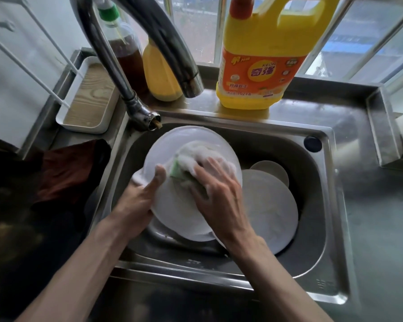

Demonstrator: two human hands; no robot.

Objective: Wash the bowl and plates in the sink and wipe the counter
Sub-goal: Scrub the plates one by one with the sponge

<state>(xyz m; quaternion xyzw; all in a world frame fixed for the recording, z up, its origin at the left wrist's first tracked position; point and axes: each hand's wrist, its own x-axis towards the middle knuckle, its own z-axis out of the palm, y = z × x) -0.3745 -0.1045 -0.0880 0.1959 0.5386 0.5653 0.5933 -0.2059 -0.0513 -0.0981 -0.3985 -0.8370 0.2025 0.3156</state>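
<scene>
A white plate (172, 147) is tilted up over the steel sink (316, 205). My left hand (144, 194) grips its left rim, thumb on the face. My right hand (216, 196) presses a green sponge (177, 169), covered in white foam, against the plate's face, fingers curled over it. Two more white plates lie in the basin to the right, a large one (272, 205) and a smaller one (272, 169) behind it. Another dish edge (163, 235) shows under the held plate.
The curved tap (168, 43) arches over the sink's back left. A yellow detergent jug (263, 59), a small yellow bottle (159, 73) and a brown-liquid bottle (126, 52) stand on the back ledge. A white tray (89, 98) and dark red cloth (65, 168) sit left. Steel counter (377, 205) extends right.
</scene>
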